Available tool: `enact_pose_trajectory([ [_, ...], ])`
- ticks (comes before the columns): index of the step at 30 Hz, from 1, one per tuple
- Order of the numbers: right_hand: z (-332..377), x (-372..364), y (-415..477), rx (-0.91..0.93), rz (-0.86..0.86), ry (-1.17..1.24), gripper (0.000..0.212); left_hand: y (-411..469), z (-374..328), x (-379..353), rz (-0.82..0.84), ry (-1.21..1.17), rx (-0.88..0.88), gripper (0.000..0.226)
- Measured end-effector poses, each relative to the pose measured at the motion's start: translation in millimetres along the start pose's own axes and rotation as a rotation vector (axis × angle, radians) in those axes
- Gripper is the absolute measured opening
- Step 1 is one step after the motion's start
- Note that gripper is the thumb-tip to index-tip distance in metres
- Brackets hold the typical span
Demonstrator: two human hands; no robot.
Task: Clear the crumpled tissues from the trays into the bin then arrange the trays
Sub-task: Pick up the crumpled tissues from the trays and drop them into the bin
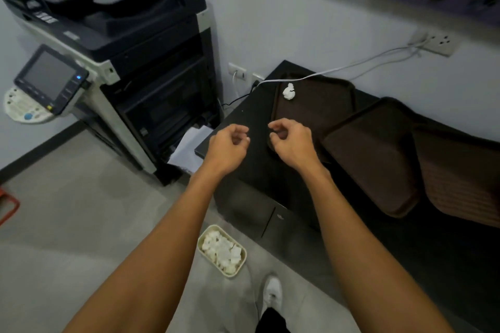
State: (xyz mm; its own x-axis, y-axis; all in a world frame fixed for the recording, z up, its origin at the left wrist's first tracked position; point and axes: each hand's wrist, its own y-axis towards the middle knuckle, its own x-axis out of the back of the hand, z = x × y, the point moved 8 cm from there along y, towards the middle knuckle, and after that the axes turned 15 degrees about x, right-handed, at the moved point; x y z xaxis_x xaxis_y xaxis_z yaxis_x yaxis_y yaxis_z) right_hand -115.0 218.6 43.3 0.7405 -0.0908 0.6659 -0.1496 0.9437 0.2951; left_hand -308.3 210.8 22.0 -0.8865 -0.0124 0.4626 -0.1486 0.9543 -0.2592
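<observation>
Head view: both hands hover above the near-left edge of the black surface (251,170), beside the photocopier (113,43).
Left hand (227,147): fingers loosely curled, holding nothing.
Right hand (290,143): fingers half-curled, empty, over the near corner of the far tray (319,105).
Crumpled tissue (289,91): one white ball on the far tray, at its far-left end, just beside the white cable (338,69).
Other trays: an upturned tray (373,159) to the right, overlapping the far tray's edge.
Bin (222,253): cream, on the floor near the feet, nearly full of tissues.
Risk: reaching for the ball could snag the cable; a dropped tissue might bounce off the heaped bin.
</observation>
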Motion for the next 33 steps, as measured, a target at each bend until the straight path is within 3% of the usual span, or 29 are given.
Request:
enact_pose_trajectory([
  [9, -88, 32, 89, -0.029, 0.013, -0.080, 0.029, 87, -77, -58, -0.018, 0.014, -0.050, 0.028],
  [22, -209, -25, 211, -0.039, 0.230, -0.232, 0.060, 172, -59, -108, -0.030, 0.070, 0.059, 0.027],
  [25, -218, -36, 220, -0.007, 0.282, -0.300, 0.055, 177, -49, -114, -0.025, 0.103, 0.072, 0.030],
  [33, -223, -38, 221, 0.056, 0.164, -0.268, 0.027, 180, -31, -131, 0.015, 0.156, 0.115, 0.035],
])
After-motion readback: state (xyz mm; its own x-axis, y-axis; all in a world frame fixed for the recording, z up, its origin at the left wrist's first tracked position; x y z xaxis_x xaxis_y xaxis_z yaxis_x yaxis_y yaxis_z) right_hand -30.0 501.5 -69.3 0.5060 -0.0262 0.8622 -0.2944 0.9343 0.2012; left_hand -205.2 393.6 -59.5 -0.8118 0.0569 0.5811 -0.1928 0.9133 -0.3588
